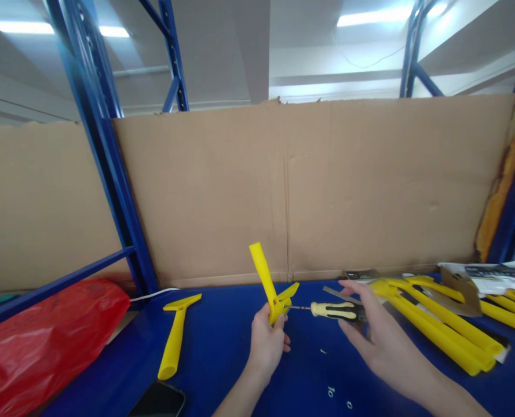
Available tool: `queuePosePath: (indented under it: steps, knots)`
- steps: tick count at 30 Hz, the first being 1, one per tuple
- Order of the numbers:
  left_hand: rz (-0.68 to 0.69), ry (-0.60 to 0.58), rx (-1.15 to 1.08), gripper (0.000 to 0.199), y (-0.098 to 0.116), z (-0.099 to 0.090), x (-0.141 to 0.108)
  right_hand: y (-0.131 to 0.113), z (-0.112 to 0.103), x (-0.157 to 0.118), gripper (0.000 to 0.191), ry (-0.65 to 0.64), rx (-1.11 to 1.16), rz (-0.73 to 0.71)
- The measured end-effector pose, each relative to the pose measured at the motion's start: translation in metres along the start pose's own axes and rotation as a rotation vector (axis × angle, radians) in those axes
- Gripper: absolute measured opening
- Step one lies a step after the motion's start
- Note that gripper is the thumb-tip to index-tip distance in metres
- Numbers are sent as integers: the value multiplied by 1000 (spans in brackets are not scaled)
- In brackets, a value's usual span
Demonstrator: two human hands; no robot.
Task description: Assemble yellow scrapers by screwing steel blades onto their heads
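Note:
My left hand (268, 339) is closed around the head end of a yellow plastic scraper (262, 272), its tube-like handle pointing up and away. My right hand (376, 336) has the black rear end of a screwdriver (333, 310) between loosely curled fingers and thumb; the palm side of the grip is hidden. The cream-and-black screwdriver lies level, its thin shaft reaching left to the scraper head. Whether the tip sits in a screw is too small to tell. A flat metal strip (333, 293) lies behind the screwdriver.
Another yellow scraper (173, 341) lies at left, above a black phone (159, 399). Several yellow scrapers (439, 330) are piled at right near a cardboard box (468, 292). Small metal hardware (331, 392) lies in front. A red bag (61, 341) and cardboard wall (222, 197) border the blue table.

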State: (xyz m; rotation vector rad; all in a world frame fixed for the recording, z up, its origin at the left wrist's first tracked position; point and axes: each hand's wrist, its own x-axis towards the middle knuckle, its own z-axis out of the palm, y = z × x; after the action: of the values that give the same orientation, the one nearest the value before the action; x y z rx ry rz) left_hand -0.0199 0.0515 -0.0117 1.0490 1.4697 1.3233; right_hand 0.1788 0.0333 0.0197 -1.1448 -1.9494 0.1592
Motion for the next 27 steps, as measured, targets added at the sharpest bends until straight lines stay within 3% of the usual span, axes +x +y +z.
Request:
queuePosePath:
  steps: [5,11,17,21,23,27]
  knots:
    - [7,-24,-7,18,0,2,0,0,-2,2,30,3,-10,59]
    - [-17,55,-54,17,1,1,1,-8,5,-4,49,8,72,59]
    - [-10,58,-56,14,2,1,-1,-7,5,-1,27,-16,44,100]
    - [-14,62,-56,15,1,2,-1,-5,7,-1,32,101,-2,86]
    - [-15,64,-59,15,1,2,0,-5,8,-2,39,101,43,56]
    - [-12,43,-62,18,2,3,-1,-6,6,-1,24,64,77,97]
